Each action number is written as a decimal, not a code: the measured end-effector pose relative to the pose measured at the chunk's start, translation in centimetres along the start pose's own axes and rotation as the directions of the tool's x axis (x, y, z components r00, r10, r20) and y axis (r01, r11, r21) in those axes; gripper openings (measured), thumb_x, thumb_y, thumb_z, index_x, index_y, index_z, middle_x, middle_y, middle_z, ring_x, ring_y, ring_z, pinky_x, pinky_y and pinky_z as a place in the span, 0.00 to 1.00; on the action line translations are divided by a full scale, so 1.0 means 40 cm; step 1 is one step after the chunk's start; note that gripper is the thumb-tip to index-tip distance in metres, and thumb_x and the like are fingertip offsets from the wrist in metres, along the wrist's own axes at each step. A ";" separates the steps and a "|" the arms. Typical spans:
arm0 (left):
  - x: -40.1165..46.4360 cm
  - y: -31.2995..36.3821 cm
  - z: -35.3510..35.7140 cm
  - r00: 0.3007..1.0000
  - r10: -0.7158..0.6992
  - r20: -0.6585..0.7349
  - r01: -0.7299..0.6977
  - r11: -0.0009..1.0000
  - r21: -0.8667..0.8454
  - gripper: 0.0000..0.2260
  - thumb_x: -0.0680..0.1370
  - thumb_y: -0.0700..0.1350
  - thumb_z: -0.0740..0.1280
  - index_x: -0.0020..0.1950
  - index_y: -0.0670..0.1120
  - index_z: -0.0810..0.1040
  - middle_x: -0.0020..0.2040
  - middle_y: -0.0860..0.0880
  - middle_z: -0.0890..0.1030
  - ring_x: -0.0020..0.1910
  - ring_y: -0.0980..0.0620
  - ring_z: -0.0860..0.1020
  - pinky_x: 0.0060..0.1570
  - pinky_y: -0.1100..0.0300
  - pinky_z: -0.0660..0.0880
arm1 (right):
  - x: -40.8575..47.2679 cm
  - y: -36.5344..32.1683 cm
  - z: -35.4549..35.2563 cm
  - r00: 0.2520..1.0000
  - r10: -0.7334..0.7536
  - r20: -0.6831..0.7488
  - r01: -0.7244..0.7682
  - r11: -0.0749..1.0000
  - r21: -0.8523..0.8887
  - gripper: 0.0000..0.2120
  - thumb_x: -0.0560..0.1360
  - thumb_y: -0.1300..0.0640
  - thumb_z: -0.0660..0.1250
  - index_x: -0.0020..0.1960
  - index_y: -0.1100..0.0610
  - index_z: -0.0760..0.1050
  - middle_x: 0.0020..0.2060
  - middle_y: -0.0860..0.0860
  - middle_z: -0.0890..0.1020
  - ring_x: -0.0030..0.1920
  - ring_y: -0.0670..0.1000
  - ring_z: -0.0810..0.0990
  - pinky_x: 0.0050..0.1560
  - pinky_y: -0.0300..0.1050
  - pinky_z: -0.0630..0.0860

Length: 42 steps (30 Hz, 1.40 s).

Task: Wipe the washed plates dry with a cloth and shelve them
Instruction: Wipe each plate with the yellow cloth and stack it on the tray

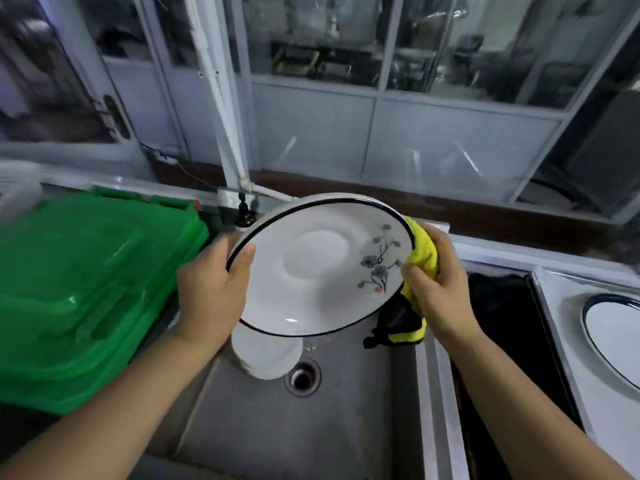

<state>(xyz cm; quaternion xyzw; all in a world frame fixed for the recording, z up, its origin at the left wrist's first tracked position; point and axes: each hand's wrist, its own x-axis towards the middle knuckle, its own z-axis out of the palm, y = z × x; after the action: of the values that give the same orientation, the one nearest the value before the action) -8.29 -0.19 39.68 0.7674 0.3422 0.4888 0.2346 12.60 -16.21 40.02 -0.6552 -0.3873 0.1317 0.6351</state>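
A white plate (311,268) with a dark rim and a grey flower print is held tilted above the steel sink (346,427). My left hand (211,292) grips its left edge, thumb on the inner face. My right hand (440,285) grips a yellow cloth (420,251) with a black edge, wrapped over the plate's right rim. Below, more white plates (266,355) lie in the sink beside the drain. One more dark-rimmed plate (613,327) rests on the white surface at far right.
A green plastic bin lid (86,282) fills the left side, close to my left arm. A tap (244,209) stands behind the plate under a white pipe. A dark gap (498,317) lies right of the sink. Glass partitions run along the back.
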 end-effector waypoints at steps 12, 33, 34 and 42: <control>0.077 0.172 -0.080 0.986 0.117 -0.122 -0.131 0.985 -0.113 0.16 0.76 0.52 0.65 0.55 0.42 0.81 0.41 0.56 0.79 0.40 0.62 0.75 0.39 0.71 0.70 | 0.027 -0.169 -0.014 0.941 -0.128 -0.312 0.179 0.974 0.142 0.11 0.74 0.67 0.69 0.45 0.50 0.79 0.36 0.41 0.83 0.40 0.44 0.81 0.42 0.39 0.78; 0.076 0.082 -0.126 0.931 -0.364 0.024 0.305 0.739 -0.601 0.08 0.81 0.46 0.60 0.49 0.48 0.79 0.46 0.50 0.82 0.47 0.50 0.80 0.50 0.53 0.75 | 0.009 -0.247 0.171 0.875 0.111 -0.471 -0.011 0.978 0.209 0.07 0.75 0.62 0.69 0.52 0.54 0.79 0.42 0.48 0.84 0.44 0.48 0.83 0.45 0.45 0.81; 0.083 0.080 -0.129 0.928 -0.373 0.010 0.303 0.738 -0.604 0.08 0.81 0.46 0.61 0.48 0.49 0.78 0.46 0.51 0.82 0.48 0.50 0.80 0.51 0.53 0.75 | 0.011 -0.252 0.180 0.863 0.082 -0.499 0.001 0.986 0.164 0.07 0.75 0.62 0.69 0.53 0.54 0.78 0.42 0.47 0.83 0.43 0.44 0.82 0.44 0.40 0.80; 0.111 0.093 -0.133 0.855 -0.515 0.068 0.417 0.604 -0.679 0.08 0.80 0.46 0.62 0.43 0.49 0.78 0.44 0.52 0.83 0.47 0.50 0.80 0.50 0.54 0.74 | 0.089 -0.292 0.250 0.628 -0.771 -0.106 0.307 0.370 -0.877 0.28 0.72 0.40 0.64 0.60 0.61 0.72 0.53 0.57 0.75 0.51 0.57 0.68 0.55 0.50 0.63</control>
<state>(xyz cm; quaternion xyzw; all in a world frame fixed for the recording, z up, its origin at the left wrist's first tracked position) -10.76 0.86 47.08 0.4784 0.3452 0.5506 0.5907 4.38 -7.76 50.47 -0.6982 -0.4216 -0.4576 0.3542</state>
